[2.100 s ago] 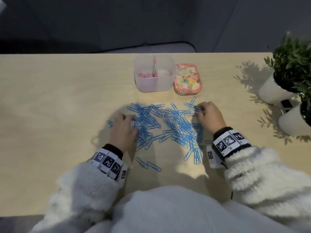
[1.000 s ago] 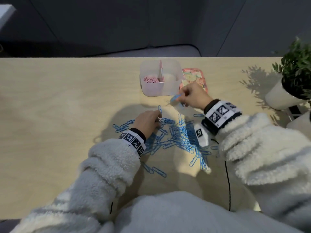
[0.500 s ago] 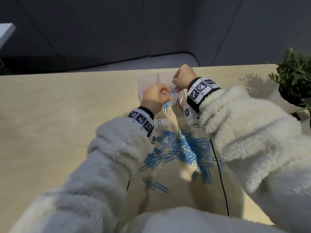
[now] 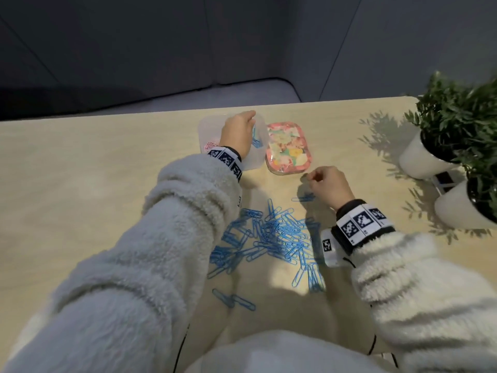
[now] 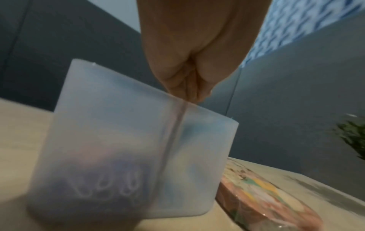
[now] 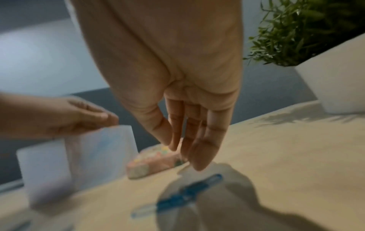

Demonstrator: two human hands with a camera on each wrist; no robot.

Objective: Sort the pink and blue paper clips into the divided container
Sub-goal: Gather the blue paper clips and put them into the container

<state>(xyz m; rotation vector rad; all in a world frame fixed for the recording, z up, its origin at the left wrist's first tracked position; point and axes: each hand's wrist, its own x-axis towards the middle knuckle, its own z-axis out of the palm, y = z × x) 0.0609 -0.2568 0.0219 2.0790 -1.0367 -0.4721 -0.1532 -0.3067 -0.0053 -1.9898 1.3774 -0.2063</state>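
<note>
The translucent divided container (image 4: pixel 205 125) stands at the back of the table. Pink clips (image 4: pixel 212 145) lie in its left compartment and blue clips (image 4: pixel 256 140) show in its right one. My left hand (image 4: pixel 242 122) hovers over the container with fingers stretched out, seen also in the right wrist view (image 6: pixel 69 118); I see nothing in it. My right hand (image 4: pixel 313 177) hangs relaxed and empty near the lid, just above a lone blue clip (image 4: pixel 304 197). A pile of blue clips (image 4: pixel 269 238) lies between my forearms. In the left wrist view the container (image 5: pixel 118 140) fills the frame.
A floral lid (image 4: pixel 287 146) lies right of the container. Two white pots with green plants (image 4: pixel 419 157) (image 4: pixel 462 208) stand at the table's right edge. Two stray blue clips (image 4: pixel 234 301) lie near my body.
Half a second ago both hands were at the container. The right hand has pulled back and down beside the lid. The left hand stays over the container, with blue clips now in the right compartment.
</note>
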